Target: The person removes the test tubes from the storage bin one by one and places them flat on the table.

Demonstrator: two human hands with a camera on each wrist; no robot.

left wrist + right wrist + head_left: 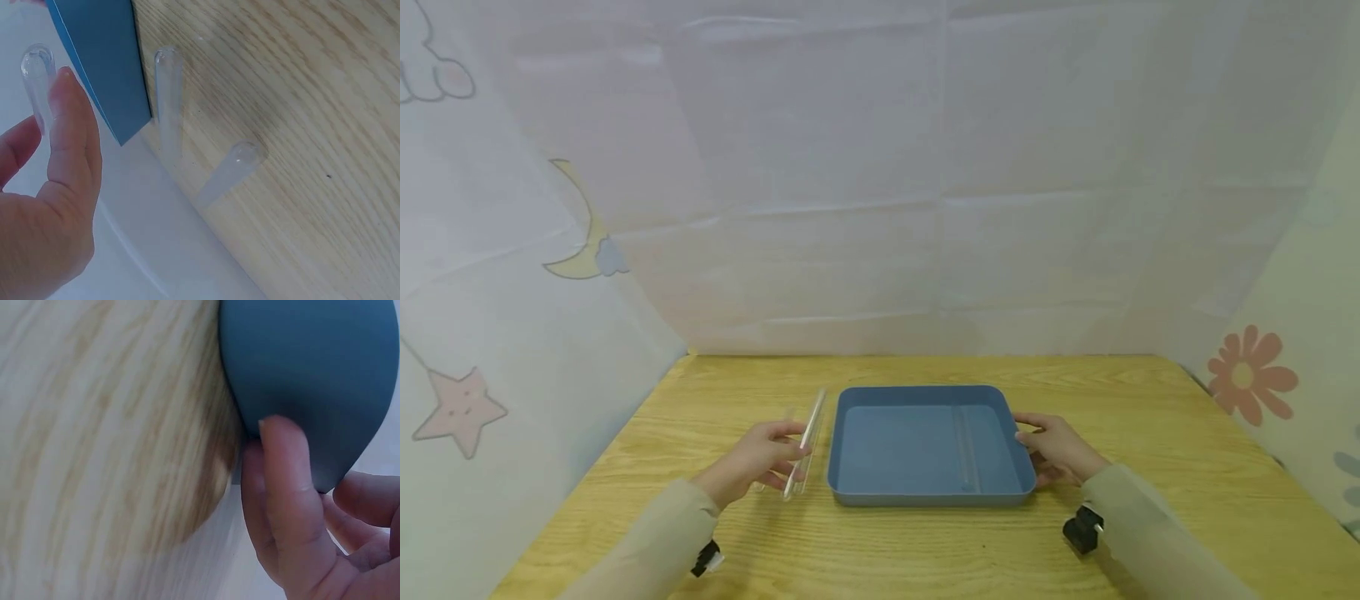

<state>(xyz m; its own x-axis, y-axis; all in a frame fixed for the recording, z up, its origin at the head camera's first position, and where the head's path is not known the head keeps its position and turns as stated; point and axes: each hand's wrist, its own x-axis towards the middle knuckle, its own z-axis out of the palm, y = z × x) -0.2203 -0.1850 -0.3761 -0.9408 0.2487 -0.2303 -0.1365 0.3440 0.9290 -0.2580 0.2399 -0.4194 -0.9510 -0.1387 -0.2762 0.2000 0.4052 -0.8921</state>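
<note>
- Left hand (771, 454): clamped on a clear tube (814, 417), thumb on 1 side and fingers on the other. The tube slants above the table (887, 554), just beside the tray's left wall.
- Right hand (1056, 442): clamped on the right wall of the blue tray (917, 500), thumb at the rim, fingers against the outer face. From the right wrist I see 2 fingers well; the others are partly covered.
- The tray sits on the table between both hands. At least 1 clear piece (966, 450) lies inside, toward the right, running front to back. Its outline melts into the blue; I cannot tell whether it is 1 or 2 side by side.
- Left wrist view: an upper tube (169, 103) and a lower tube (231, 172) lie on the wood, apart, their far ends fading out. From the head they are mostly lost behind the left hand.
- Only a corner of the tray enters my left wrist feed; the right wrist feed crops it too.
- Materials: tubes transparent, glossy, round-ended, slim. Tray matte, smooth, rectangular with rounded corners and low walls. Table yellowish wood with streaky grain.
- Backdrop (820, 275): pale creased sheet.
- Sleeves (658, 533): light, cut off at the lower edge.
</note>
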